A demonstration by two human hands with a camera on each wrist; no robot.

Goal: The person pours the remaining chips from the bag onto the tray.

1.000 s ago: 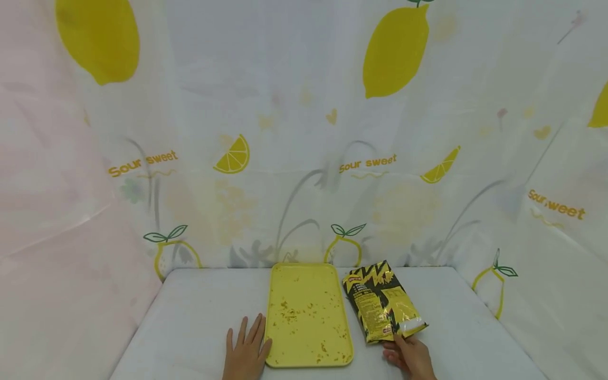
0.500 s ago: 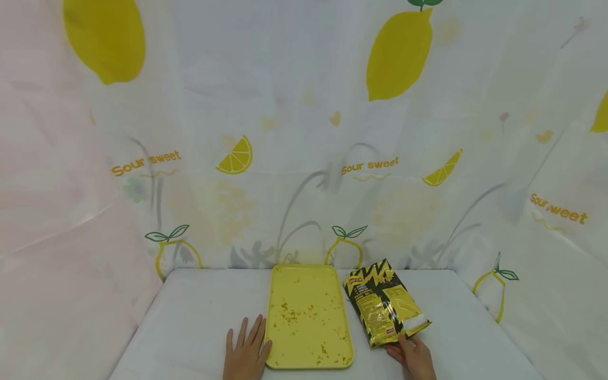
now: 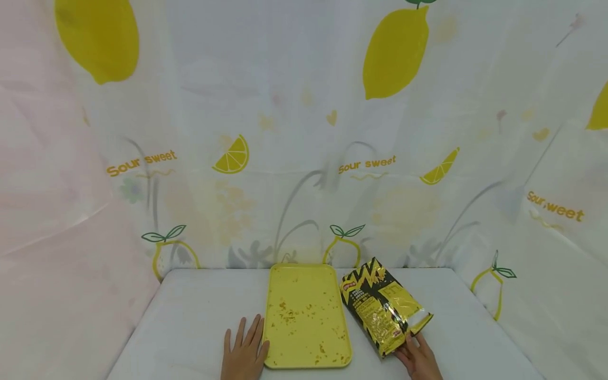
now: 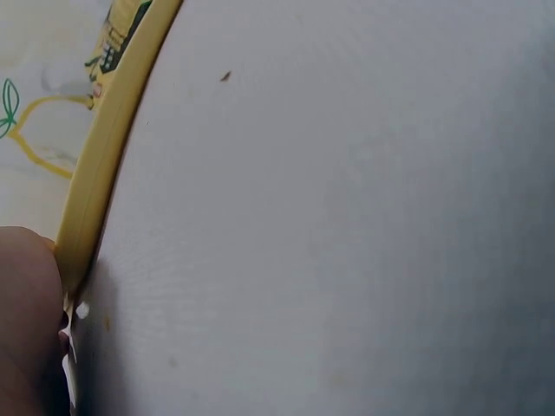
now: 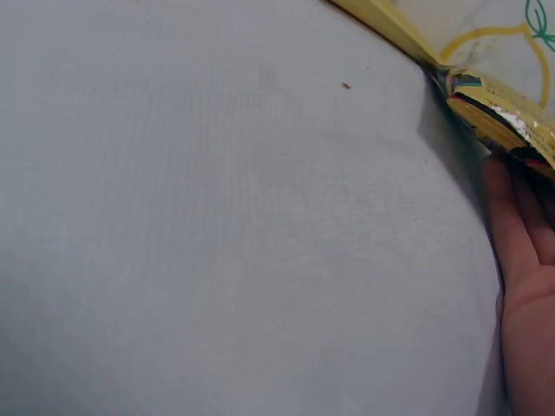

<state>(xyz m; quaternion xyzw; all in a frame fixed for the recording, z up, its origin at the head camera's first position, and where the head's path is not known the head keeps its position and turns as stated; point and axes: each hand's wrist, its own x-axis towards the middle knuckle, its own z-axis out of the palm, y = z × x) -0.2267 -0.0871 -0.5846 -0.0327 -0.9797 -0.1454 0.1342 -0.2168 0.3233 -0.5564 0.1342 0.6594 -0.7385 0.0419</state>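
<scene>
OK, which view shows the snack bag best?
Head view: nearly the whole printed face of the snack bag shows. Right wrist view gets only one end; left wrist, a small piece past the yellow tray.

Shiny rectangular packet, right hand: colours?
The shiny rectangular packet is mostly yellow and black; best in head view.

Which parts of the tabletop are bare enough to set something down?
The white table has broad, largely bare patches left of the left grip and yellow tray, and right of the black-and-yellow bag and right grip. The wedge between tray and bag is tightest at its far end. Crowded: the tray itself, scattered with crumbs.
</scene>
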